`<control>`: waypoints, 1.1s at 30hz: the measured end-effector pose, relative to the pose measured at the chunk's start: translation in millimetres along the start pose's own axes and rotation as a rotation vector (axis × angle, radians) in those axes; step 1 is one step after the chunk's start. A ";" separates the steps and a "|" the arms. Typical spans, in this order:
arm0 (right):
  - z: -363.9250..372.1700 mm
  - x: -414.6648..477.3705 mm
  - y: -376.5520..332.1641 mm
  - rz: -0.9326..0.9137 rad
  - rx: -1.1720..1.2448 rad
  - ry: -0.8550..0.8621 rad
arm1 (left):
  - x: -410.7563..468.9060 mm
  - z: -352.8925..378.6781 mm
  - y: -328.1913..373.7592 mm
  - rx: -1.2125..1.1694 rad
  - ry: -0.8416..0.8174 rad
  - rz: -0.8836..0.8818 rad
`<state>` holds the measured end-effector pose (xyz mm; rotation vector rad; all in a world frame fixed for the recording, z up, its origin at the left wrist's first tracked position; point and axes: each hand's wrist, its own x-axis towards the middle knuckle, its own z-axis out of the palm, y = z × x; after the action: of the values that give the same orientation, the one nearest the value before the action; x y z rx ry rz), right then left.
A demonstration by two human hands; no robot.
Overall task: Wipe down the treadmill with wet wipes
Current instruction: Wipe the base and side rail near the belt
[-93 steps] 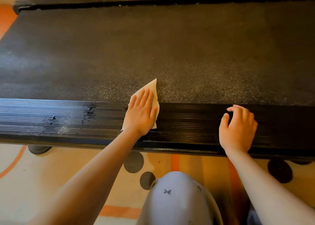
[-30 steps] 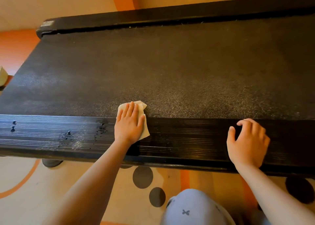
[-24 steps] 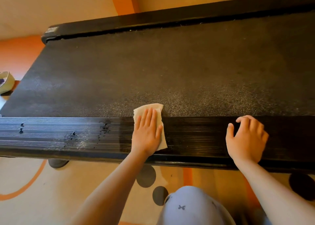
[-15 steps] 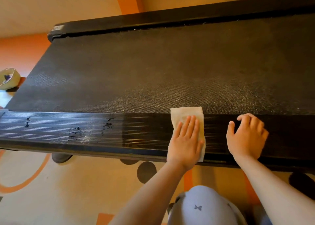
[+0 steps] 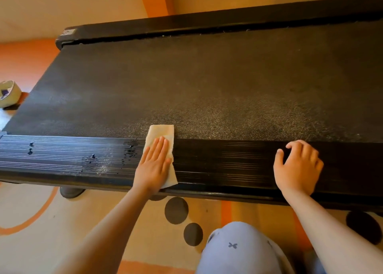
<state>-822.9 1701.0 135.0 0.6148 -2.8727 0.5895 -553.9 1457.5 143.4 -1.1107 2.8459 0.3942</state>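
Kneeling at the treadmill's (image 5: 269, 70) near side; one knee (image 5: 238, 251) in pale printed cloth shows at the bottom, over a patterned rug (image 5: 62, 222).

- Near rail (image 5: 228, 165): ribbed, black and glossy. Left of the wipe it carries droplets (image 5: 91, 159) and pale specks. Right of it the ribs look evenly dark.
- Left hand (image 5: 153, 165): flat on the wipe (image 5: 163, 131), fingers (image 5: 160, 147) straight and pressed together, palm down. Judged a spreading press, so that the whole pad rubs and does not bunch.
- The wipe lies folded across the rail's width. Its far end laps onto the near edge of the belt (image 5: 186, 82) and its near corner reaches the rail's outer lip. That placing covers all the ribs in one pass.
- Right hand (image 5: 298, 168): well apart to the right on the same rail, fingers loosely bent with their tips on the ribs, holding nothing. Likely a brace for the lean.
- The belt is matte and speckled grey near the rail; whether it has been wiped I cannot tell.
- Far rail (image 5: 228, 18): dull, no wet sheen seen.
- A small pale bowl (image 5: 8, 93) sits on the floor past the left end.

Judgement: rail in hand, speckled left stretch likely next.
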 end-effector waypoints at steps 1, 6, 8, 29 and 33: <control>0.0 0.2 0.0 0.001 -0.003 0.004 | -0.2 2.2 2.4 0.017 0.011 -0.020; 1.2 0.5 -1.5 -0.001 -0.013 0.013 | -2.6 11.7 41.6 0.052 0.032 -0.047; 1.5 -0.7 -1.4 0.000 -0.015 0.010 | -3.9 13.9 74.1 0.045 0.011 0.024; 3.1 -0.2 0.0 0.006 -0.035 0.022 | 11.2 52.8 174.7 0.056 0.058 0.355; 3.5 0.5 -0.3 0.004 -0.038 0.022 | 12.0 55.6 193.1 0.062 0.051 0.307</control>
<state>-823.5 1699.2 132.1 0.5930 -2.8585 0.5377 -694.8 1600.6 129.2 -0.6820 3.0562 0.2934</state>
